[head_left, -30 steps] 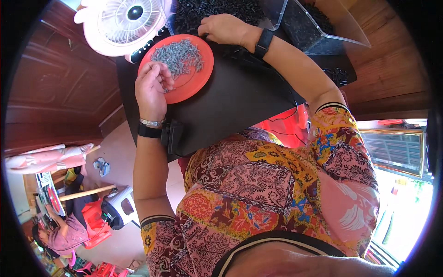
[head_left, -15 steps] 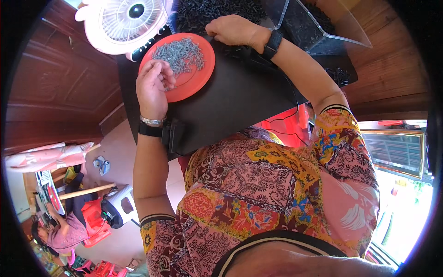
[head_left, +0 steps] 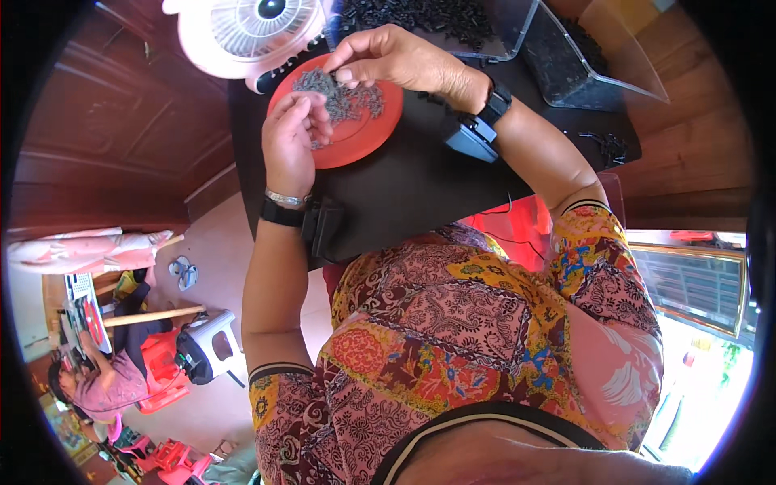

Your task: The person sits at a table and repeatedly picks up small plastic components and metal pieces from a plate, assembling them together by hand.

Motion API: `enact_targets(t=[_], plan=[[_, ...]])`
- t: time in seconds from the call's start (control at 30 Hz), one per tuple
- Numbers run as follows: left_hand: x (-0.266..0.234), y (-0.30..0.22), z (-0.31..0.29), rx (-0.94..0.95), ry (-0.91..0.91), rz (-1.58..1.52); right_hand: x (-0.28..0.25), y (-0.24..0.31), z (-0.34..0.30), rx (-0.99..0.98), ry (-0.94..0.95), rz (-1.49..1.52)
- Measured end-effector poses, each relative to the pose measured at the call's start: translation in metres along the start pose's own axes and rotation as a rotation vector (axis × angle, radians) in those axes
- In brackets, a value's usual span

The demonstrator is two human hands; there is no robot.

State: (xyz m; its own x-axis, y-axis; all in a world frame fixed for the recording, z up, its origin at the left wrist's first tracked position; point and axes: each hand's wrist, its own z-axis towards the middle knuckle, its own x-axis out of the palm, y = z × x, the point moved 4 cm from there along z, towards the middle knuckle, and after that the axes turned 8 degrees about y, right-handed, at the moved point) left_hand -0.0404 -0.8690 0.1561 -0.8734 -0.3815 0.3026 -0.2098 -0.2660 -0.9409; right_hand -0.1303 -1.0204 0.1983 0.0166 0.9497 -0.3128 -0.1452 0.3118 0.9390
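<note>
A round red-orange plate lies on the dark table, with a heap of small grey metal pieces on it; they look like screws or pins. Over the plate's left part is my left hand, its fingers curled with the thumb against them; whatever they hold is too small to make out. My right hand reaches over the plate's far edge from the right. Its thumb and fingertips pinch a small dark piece, mostly hidden by the fingers. The two hands are close together but apart.
A pink-and-white fan stands at the far left. Beyond the plate, clear bins hold many small black parts. More black pieces lie at the table's right edge. Another person sits at far left.
My right hand has come from the black parts beyond the plate to above the heap, near my left hand. The left hand stays over the plate. The whole view has shifted slightly.
</note>
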Motion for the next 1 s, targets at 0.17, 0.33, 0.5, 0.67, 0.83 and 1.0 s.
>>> enact_targets(t=[0.17, 0.33, 0.5, 0.67, 0.83, 1.0], plan=[[0.004, -0.001, 0.002, -0.007, -0.009, -0.04, 0.017, -0.002, 0.006, -0.078, -0.047, 0.108], [0.003, -0.002, 0.0, -0.008, -0.01, -0.06, 0.026, -0.008, 0.006, -0.146, -0.078, 0.134], [0.008, -0.003, -0.001, -0.044, 0.05, -0.063, 0.029, -0.011, 0.002, -0.225, -0.077, 0.164], [0.007, -0.001, -0.002, -0.056, 0.068, -0.068, 0.033, -0.009, -0.002, -0.267, -0.074, 0.14], [0.008, -0.002, -0.003, -0.042, 0.067, -0.105, 0.038, -0.003, -0.008, -0.287, -0.187, -0.15], [0.011, -0.004, -0.003, -0.035, 0.062, -0.088, 0.039, 0.004, -0.01, -0.302, -0.24, -0.262]])
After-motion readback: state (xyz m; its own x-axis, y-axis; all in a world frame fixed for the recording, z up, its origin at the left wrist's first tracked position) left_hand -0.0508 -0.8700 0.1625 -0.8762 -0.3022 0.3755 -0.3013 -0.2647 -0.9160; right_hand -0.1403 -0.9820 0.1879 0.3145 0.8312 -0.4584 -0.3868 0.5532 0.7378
